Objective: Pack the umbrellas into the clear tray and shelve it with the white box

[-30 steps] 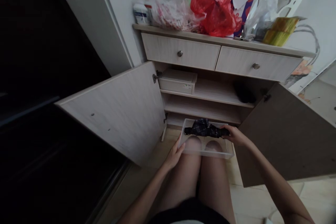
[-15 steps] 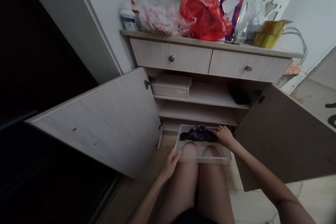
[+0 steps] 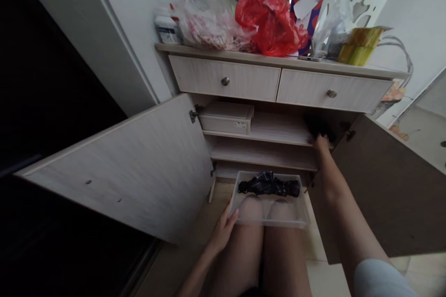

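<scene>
A clear plastic bin (image 3: 299,219) rests on my knees in front of an open cabinet. A dark plaid folded umbrella (image 3: 268,186) lies across the bin's far end. My left hand (image 3: 225,228) holds the bin's left rim with fingers curled on it. My right hand (image 3: 321,141) reaches up to the upper shelf (image 3: 275,131) and touches a dark object (image 3: 322,127) at its right end. The fingers there are in shadow, so I cannot see whether they are closed.
Both cabinet doors stand wide: the left door (image 3: 132,167) and the right door (image 3: 390,185). A white box (image 3: 226,118) sits on the upper shelf. Two drawers (image 3: 278,84) are closed. Plastic bags (image 3: 268,18) crowd the top.
My right hand let go of the umbrella, which stays in the bin, and rose to the dark object on the upper shelf. The view shifted slightly.
</scene>
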A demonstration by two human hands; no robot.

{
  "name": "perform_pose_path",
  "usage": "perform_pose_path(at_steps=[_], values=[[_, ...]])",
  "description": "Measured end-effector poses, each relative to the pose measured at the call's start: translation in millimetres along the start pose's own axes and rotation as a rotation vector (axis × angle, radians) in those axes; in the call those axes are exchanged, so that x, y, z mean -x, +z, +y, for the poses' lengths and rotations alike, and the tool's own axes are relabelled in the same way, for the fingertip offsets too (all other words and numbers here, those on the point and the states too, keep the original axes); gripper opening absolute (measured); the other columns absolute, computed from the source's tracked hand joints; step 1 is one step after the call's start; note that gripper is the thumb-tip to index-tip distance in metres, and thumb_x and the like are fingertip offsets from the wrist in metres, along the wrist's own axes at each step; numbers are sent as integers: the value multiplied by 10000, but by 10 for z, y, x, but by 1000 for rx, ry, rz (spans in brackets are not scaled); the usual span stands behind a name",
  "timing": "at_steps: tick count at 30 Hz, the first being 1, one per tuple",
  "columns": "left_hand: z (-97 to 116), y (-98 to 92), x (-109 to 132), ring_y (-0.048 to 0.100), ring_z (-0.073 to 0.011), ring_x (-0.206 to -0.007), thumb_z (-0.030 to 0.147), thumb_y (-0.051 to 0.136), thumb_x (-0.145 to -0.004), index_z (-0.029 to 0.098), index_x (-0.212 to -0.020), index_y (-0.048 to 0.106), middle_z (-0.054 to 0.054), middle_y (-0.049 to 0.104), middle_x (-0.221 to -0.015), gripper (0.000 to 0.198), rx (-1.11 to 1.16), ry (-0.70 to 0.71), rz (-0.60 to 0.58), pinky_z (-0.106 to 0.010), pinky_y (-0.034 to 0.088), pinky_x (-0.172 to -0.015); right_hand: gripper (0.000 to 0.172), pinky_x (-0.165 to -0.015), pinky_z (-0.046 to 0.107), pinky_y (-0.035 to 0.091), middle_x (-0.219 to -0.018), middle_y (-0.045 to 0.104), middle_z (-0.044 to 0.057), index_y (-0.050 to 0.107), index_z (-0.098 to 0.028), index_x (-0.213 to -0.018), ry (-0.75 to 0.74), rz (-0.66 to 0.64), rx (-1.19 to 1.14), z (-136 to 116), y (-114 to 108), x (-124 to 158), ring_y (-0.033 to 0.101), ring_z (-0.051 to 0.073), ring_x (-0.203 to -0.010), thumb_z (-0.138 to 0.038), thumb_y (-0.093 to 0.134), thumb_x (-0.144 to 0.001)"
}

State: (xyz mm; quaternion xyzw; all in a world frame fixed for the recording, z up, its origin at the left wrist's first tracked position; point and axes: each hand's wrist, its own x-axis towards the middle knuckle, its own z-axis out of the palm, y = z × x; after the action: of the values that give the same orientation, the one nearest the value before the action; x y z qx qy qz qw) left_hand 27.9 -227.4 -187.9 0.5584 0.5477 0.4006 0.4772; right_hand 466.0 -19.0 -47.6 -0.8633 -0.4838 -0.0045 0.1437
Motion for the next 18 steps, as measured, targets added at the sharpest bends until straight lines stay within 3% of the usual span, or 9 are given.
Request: perform_pose_path(at_steps=[3, 6, 9, 11, 14, 18], values=[[-17, -4, -6, 516, -298, -1336, 653, 481, -828, 186, -1429, 528, -135, 606, -1392, 762, -24, 5, 14, -476, 291, -1193, 456, -918, 392, 459, -1368, 463, 284, 519, -94, -1361, 7, 110, -86, -9, 140, 51, 580, 315, -1160, -232, 562, -929], [7, -8, -9, 530, -299, -1320, 651, 461, -840, 164, -1440, 515, -156, 614, -1375, 775, -28, 7, 0, -470, 295, -1192, 363, -952, 432, 471, -1313, 529, 250, 634, -124, -1227, 10, 162, -249, -6, 155, 96, 602, 313, -1143, -110, 524, -882], [52, -10, 1, 509, -301, -1346, 660, 467, -834, 160, -1434, 521, -148, 616, -1376, 783, -28, 2, -16, -452, 313, -1185, 321, -957, 428, 494, -1175, 625, 196, 676, -122, -1147, 80, 191, -435, 25, 81, 121, 629, 286, -1092, -159, 581, -843], [72, -9, 9, 487, -301, -1369, 669, 477, -830, 160, -1434, 521, -139, 614, -1382, 791, -31, 3, -23, -441, 323, -1182, 306, -880, 381, 542, -978, 683, 136, 684, -111, -1097, 185, 201, -667, 60, 19, 166, 658, 256, -989, -219, 635, -815], [74, -3, 11, 449, -306, -1399, 680, 495, -822, 160, -1430, 520, -130, 609, -1390, 801, -21, 15, -19, -457, 313, -1187, 283, -664, 303, 576, -684, 652, 41, 686, -120, -982, 322, 122, -1071, 157, -56, 352, 661, 201, -721, -279, 723, -750], [77, 13, 5, 442, -302, -1405, 678, 505, -817, 157, -1440, 499, -129, 592, -1410, 812, 13, 34, -25, -473, 314, -1183, 343, -551, 248, 544, -682, 666, 12, 677, -172, -888, 222, -137, -1391, 415, -129, 843, 634, 152, -611, -310, 836, -617]])
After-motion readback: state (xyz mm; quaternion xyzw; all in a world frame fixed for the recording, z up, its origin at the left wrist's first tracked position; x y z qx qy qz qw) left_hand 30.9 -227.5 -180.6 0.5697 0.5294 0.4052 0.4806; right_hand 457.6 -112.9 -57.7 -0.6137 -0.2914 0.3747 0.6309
